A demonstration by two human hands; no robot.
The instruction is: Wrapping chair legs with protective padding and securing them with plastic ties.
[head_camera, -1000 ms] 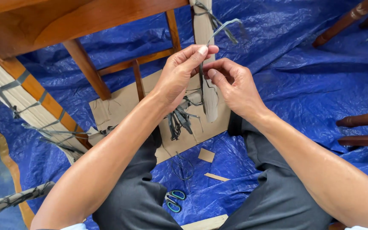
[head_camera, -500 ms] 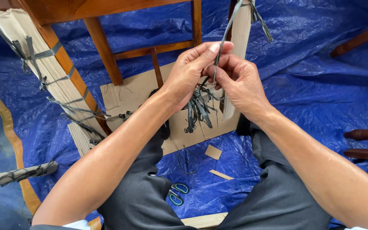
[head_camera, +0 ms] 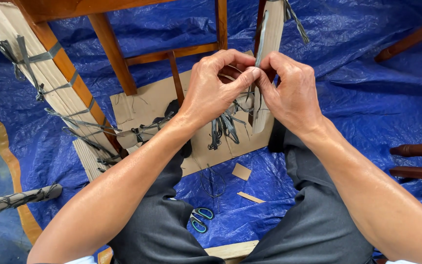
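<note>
A blue tarpaulin [head_camera: 367, 98] is spread over the floor, and a wooden chair frame [head_camera: 113, 58] stands on it. One landmark serves for all places: the cardboard-wrapped chair leg [head_camera: 269, 44] at upper centre. A flat cardboard sheet [head_camera: 142, 102] lies just below and left of that leg, and loose grey straps [head_camera: 223, 128] are heaped on it. Green-handled scissors [head_camera: 199, 219] lie well below the leg, between the knees. The left hand [head_camera: 211, 90] and the right hand [head_camera: 291, 93] are closed together against the leg, both pinching a thin grey strap [head_camera: 261, 36] that runs up along it. For a sound tie, the strap would best be kept taut and flat on the wrapping while the ends are worked.
</note>
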